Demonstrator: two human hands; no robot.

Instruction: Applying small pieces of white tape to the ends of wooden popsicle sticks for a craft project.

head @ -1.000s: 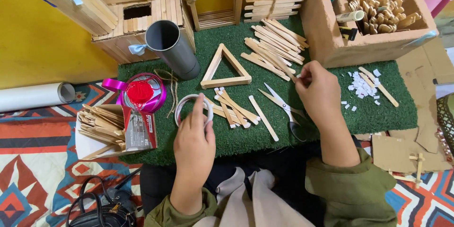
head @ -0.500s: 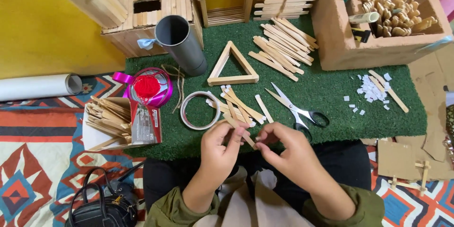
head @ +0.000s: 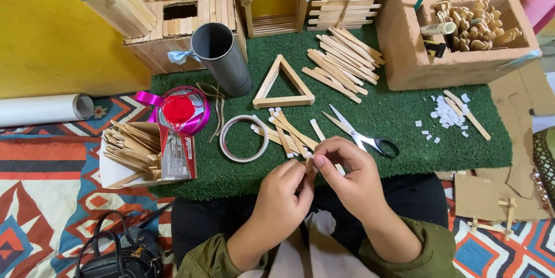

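1. Head view, looking straight down: a green turf mat [head: 404,133] carries pretty much everything, sitting on a patterned rug [head: 52,197].
2. Back right corner of the mat has a brown block organiser [head: 416,58] with cubbies full of wooden bits. Back left corner has a little stick-built house [head: 173,29] with a grey tube [head: 222,58] leaning just in front of it.
3. Off the mat's left edge sits an open box of craft sticks [head: 136,151], and a red-and-pink ribbon spool [head: 180,110] is right behind it.
4. Mid-mat: a stick triangle [head: 283,84], a loose pile of sticks [head: 341,61] behind it, a tape ring [head: 244,137] and scissors [head: 361,133] toward the front edge.
5. Left hand [head: 280,203] and right hand [head: 350,177] meet just past the mat's front edge, over the lap.
6. Both sets of fingers are pinched together on one small craft stick [head: 309,164], held upright-ish between the fingertips.
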